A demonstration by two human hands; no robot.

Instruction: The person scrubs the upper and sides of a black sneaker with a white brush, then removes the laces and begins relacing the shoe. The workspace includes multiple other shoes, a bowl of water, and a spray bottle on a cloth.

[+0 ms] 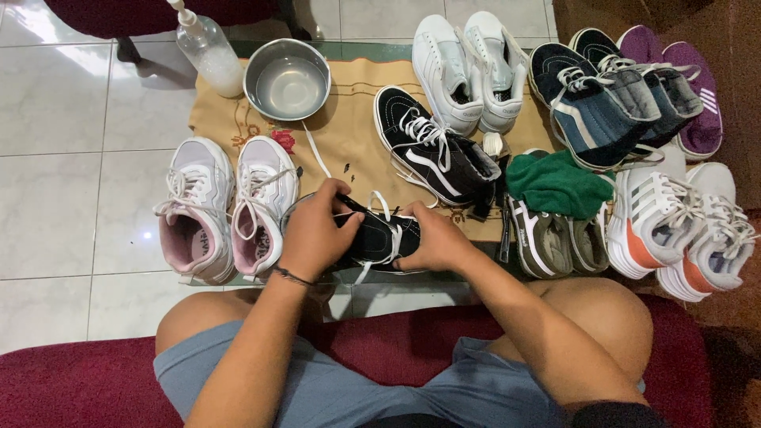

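Fingers [337,208] around black sneaker [379,238]

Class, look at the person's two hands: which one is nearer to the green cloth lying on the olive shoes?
Right. The right hand grips the black shoe on the side facing the green cloth; the left hand holds the shoe's far side.

Shiny metal bowl [287,79], clear plastic bottle [208,51], matt black canvas shoe [379,238], glossy tiles [55,206]

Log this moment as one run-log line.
left hand: grips black sneaker, pinching white lace | right hand: holds sneaker | matching black sneaker on mat
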